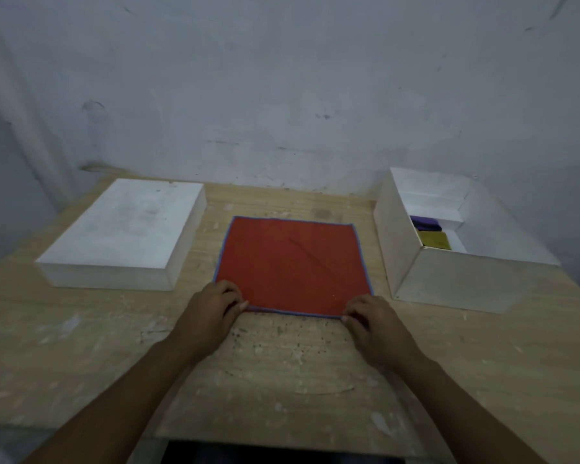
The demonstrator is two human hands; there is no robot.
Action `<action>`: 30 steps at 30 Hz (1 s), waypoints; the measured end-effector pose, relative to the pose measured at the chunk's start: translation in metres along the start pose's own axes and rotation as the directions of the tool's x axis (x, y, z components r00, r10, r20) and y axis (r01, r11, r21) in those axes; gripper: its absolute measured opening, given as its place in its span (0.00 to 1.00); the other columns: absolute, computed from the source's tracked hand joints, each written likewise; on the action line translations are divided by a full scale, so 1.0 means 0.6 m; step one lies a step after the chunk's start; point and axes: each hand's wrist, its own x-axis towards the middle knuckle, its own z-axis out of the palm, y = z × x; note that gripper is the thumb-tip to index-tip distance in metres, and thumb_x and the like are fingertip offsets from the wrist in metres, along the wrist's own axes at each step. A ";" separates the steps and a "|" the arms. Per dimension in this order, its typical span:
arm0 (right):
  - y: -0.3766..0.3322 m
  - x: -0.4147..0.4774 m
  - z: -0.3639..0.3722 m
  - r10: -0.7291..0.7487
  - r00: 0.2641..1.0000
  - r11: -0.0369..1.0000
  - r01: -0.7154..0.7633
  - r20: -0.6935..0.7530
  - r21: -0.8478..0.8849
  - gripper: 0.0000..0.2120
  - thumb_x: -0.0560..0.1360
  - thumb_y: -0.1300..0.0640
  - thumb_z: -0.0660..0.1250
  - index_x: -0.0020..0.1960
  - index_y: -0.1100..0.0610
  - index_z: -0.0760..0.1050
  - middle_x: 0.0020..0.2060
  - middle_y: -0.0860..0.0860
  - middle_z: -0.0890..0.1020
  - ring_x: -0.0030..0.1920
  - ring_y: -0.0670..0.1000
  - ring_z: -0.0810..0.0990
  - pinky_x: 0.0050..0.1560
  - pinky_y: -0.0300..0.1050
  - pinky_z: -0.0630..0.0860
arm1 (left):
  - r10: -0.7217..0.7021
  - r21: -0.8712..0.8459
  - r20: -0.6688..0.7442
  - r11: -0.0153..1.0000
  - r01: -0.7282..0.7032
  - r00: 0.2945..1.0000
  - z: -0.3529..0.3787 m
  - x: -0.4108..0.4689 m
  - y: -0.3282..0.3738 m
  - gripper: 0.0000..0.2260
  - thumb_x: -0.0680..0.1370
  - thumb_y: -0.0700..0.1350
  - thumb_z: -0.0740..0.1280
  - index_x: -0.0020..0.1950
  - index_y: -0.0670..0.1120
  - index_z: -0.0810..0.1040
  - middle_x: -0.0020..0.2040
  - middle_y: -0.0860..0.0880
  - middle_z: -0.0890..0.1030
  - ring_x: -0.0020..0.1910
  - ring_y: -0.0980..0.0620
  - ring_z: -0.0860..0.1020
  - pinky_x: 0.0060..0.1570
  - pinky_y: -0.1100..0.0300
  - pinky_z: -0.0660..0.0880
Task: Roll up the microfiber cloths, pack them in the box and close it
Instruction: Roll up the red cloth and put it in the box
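The red cloth lies flat on the table between lid and box, probably light, soft and limp, so left hand and right hand, each grip pinching a near corner, suit an even roll

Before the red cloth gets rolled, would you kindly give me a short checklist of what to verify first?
1. The red cloth lies spread flat on the table: ok.
2. The left hand pinches its near left corner: ok.
3. The right hand pinches its near right corner: ok.
4. The box stands open, with the purple roll and yellow roll already inside: ok.
5. Room in it for another roll: cannot tell, its near wall hides part of the inside.
6. The lid lies aside on the left, apart from the cloth: ok.
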 end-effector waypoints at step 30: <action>0.006 -0.014 -0.114 0.205 0.956 0.460 -0.282 0.209 0.842 0.12 0.73 0.75 0.62 0.43 0.59 0.75 0.32 0.49 0.80 0.32 0.45 0.77 0.33 0.35 0.75 | -0.201 -0.591 0.372 0.701 0.398 0.906 -0.141 0.000 0.014 0.10 0.68 0.43 0.76 0.45 0.40 0.84 0.41 0.42 0.84 0.40 0.50 0.81 0.40 0.63 0.78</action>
